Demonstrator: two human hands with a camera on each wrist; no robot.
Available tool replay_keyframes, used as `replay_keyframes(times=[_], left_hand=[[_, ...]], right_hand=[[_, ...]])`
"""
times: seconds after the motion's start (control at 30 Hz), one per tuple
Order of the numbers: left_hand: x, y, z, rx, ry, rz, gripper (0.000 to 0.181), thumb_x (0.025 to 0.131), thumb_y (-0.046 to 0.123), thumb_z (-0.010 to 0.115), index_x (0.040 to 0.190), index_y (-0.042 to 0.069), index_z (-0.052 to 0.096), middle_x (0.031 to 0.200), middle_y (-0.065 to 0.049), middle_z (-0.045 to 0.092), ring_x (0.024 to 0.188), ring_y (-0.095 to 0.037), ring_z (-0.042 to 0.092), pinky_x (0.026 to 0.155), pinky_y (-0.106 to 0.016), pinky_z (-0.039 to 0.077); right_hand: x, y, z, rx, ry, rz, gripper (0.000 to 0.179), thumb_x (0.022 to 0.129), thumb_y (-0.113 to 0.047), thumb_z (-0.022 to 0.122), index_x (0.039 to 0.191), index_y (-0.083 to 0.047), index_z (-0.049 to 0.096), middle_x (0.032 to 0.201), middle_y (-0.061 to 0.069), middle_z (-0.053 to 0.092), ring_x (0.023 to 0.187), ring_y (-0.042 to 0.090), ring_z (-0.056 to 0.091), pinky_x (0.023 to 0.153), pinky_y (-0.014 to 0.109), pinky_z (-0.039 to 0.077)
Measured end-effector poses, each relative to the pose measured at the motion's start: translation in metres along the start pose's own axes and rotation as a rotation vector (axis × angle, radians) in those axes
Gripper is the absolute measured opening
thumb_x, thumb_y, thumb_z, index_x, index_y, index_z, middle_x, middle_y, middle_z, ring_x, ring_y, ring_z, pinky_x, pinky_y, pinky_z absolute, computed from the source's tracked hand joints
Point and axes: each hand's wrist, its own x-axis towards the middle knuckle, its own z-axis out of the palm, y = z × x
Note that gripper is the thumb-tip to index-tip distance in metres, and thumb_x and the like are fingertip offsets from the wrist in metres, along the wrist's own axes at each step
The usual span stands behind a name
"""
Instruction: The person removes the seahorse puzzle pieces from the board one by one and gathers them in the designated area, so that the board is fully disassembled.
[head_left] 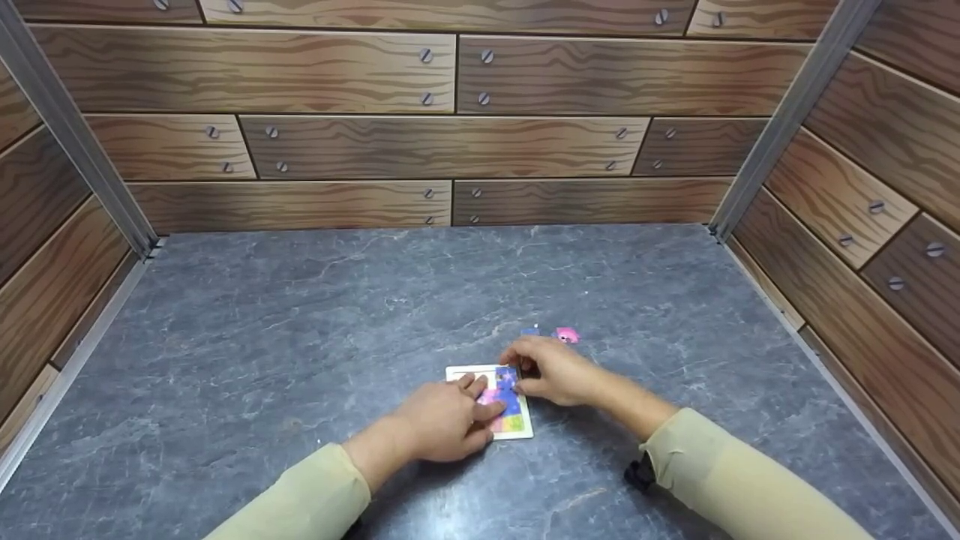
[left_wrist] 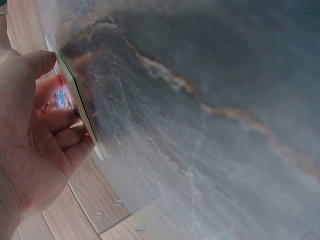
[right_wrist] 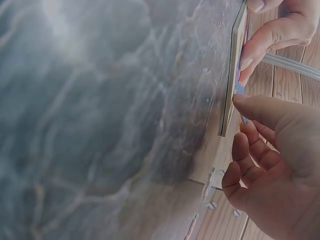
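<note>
A small jigsaw board (head_left: pixel 529 429) with a white border lies flat on the table. Pink, blue, yellow and green pieces fill much of its visible right side, while fingers cover part of it. My left hand (head_left: pixel 450 418) rests on the board from the left, its fingers spread over the picture and the border. At the board's upper right, my right hand (head_left: pixel 559 373) pinches a blue puzzle piece (right_wrist: pixel 240 89) between thumb and forefinger. That piece is partly hidden by the fingers and sits against the board's edge. The right hand's other fingers curl loosely in the right wrist view.
Beyond the right hand, a loose pink puzzle piece (head_left: pixel 568 335) and a loose blue puzzle piece (head_left: pixel 531 331) lie on the grey marbled table (head_left: pixel 300 315). Wood-patterned walls (head_left: pixel 352 146) with metal corner posts (head_left: pixel 787 112) enclose the table at the back and sides.
</note>
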Motion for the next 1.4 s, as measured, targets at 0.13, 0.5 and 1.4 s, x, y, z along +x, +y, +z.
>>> replay_keyframes(times=[0.13, 0.5, 1.4], left_hand=[[-0.001, 0.000, 0.001, -0.009, 0.013, 0.002, 0.048, 0.107, 0.043, 0.055, 0.153, 0.029, 0.061, 0.156, -0.021, 0.053, 0.142, -0.038, 0.054, 0.107, -0.050, 0.053], [0.001, -0.001, 0.002, 0.002, 0.021, 0.006, 0.048, 0.107, 0.044, 0.055, 0.153, 0.029, 0.060, 0.156, -0.020, 0.052, 0.142, -0.037, 0.054, 0.107, -0.050, 0.053], [-0.001, -0.002, 0.001, -0.043, 0.010, 0.004, 0.048, 0.108, 0.043, 0.054, 0.153, 0.028, 0.060, 0.157, -0.020, 0.051, 0.144, -0.037, 0.052, 0.110, -0.049, 0.051]], right_hand=[[0.000, 0.002, 0.001, -0.006, 0.001, -0.012, 0.026, 0.089, -0.007, 0.079, 0.114, -0.005, 0.073, 0.097, 0.005, 0.066, 0.090, 0.025, 0.063, 0.082, 0.037, 0.053], [-0.003, 0.007, -0.004, 0.049, 0.029, 0.009, 0.031, 0.090, -0.006, 0.077, 0.121, -0.005, 0.075, 0.110, 0.008, 0.069, 0.100, 0.023, 0.065, 0.091, 0.042, 0.056], [-0.025, 0.039, -0.047, 0.193, 0.170, 0.144, 0.029, 0.091, -0.002, 0.080, 0.119, -0.005, 0.078, 0.104, 0.009, 0.073, 0.091, 0.020, 0.064, 0.078, 0.028, 0.053]])
